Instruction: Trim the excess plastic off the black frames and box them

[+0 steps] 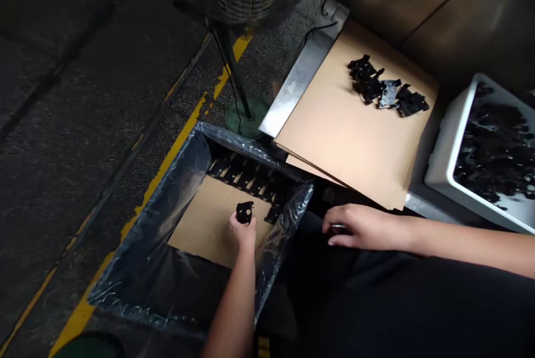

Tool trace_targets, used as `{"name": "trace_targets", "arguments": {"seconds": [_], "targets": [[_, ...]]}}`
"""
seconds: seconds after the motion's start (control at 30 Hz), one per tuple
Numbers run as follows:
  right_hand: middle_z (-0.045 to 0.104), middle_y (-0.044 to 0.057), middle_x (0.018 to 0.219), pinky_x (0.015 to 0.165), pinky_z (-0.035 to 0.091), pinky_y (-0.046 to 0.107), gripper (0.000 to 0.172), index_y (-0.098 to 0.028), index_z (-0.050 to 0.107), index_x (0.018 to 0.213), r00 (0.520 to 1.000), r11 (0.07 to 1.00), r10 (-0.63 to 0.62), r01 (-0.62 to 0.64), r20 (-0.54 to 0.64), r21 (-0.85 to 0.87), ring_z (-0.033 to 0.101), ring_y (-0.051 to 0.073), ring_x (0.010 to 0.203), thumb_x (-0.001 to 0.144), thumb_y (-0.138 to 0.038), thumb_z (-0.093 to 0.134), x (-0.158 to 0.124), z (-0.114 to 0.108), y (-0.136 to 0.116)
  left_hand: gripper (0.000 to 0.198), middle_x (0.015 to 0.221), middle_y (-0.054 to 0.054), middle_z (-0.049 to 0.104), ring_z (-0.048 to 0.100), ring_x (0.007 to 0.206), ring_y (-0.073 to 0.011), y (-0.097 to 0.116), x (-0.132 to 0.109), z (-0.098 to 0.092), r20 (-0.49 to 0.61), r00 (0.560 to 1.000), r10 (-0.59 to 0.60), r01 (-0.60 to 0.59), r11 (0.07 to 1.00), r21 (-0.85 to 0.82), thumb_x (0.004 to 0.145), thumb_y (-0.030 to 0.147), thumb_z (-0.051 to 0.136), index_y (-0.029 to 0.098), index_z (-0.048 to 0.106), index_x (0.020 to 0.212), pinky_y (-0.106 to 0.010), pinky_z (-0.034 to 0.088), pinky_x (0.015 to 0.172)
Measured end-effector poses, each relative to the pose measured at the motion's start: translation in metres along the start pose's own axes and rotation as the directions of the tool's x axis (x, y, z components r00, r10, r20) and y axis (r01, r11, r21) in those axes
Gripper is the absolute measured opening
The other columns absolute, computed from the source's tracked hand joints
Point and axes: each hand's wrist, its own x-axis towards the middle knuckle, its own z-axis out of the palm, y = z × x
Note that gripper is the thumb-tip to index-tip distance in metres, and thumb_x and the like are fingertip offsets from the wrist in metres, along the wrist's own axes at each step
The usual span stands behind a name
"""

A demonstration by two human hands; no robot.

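Note:
My left hand [243,231] is closed around a black metal bracket [244,212], held above a cardboard sheet [200,213] inside a crate lined with clear plastic [142,296]. Along the crate's far side lies a row of similar black brackets [246,177], some in shadow. My right hand [355,227] rests by my dark-clothed leg, fingers curled with the thumb below. A small shiny bit shows between its fingers; what it is I cannot make out. Several more brackets [388,93] lie in a cluster on stacked cardboard [346,129] on the metal table.
A white bin [447,163] heaped with black parts stands at the right. Behind the crate is a pedestal fan [238,68] on a round green base, with a cord. Yellow lines [167,163] mark the dark floor. A metal table edge [292,85] borders the cardboard.

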Motion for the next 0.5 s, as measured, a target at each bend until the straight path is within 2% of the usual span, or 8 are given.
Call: {"name": "trace_targets", "arguments": {"seconds": [0.1, 0.23, 0.37, 0.5], "targets": [[0.079, 0.010, 0.112, 0.083, 0.055, 0.032, 0.029, -0.018, 0.079, 0.122, 0.987, 0.990, 0.141, -0.143, 0.081, 0.017, 0.074, 0.024, 0.096, 0.095, -0.031, 0.080, 0.002, 0.004, 0.013, 0.049, 0.158, -0.015, 0.059, 0.060, 0.142, -0.0359, -0.049, 0.032, 0.018, 0.006, 0.999, -0.049, 0.046, 0.981, 0.191, 0.102, 0.039, 0.075, 0.020, 0.065, 0.146, -0.063, 0.053, 0.116], [0.078, 0.005, 0.100, 0.074, 0.050, 0.028, 0.034, -0.021, 0.081, 0.121, 0.956, 0.970, 0.221, -0.235, 0.195, 0.056, 0.072, 0.020, 0.085, 0.088, -0.027, 0.085, 0.008, 0.014, 0.026, 0.049, 0.162, -0.015, 0.056, 0.057, 0.146, -0.0370, -0.086, 0.047, 0.056, 0.098, 0.994, -0.052, 0.019, 0.948, 0.317, 0.102, 0.039, 0.076, 0.021, 0.066, 0.146, -0.065, 0.050, 0.120], [0.076, 0.004, 0.098, 0.073, 0.048, 0.027, 0.037, -0.023, 0.080, 0.123, 0.939, 0.949, 0.276, -0.301, 0.204, 0.100, 0.070, 0.019, 0.084, 0.088, -0.030, 0.085, 0.005, 0.021, 0.040, 0.049, 0.159, -0.015, 0.058, 0.060, 0.143, -0.0357, -0.100, 0.062, 0.089, 0.138, 0.987, -0.080, 0.031, 0.944, 0.328, 0.102, 0.039, 0.075, 0.021, 0.065, 0.146, -0.062, 0.053, 0.117], [0.075, 0.004, 0.100, 0.074, 0.048, 0.027, 0.038, -0.023, 0.080, 0.125, 0.940, 0.941, 0.282, -0.311, 0.194, 0.137, 0.069, 0.019, 0.086, 0.087, -0.031, 0.085, -0.003, 0.018, 0.047, 0.048, 0.153, -0.015, 0.062, 0.064, 0.136, -0.0337, -0.096, 0.071, 0.095, 0.119, 0.989, -0.090, 0.063, 0.975, 0.212, 0.103, 0.041, 0.074, 0.020, 0.065, 0.146, -0.058, 0.058, 0.112]]}}
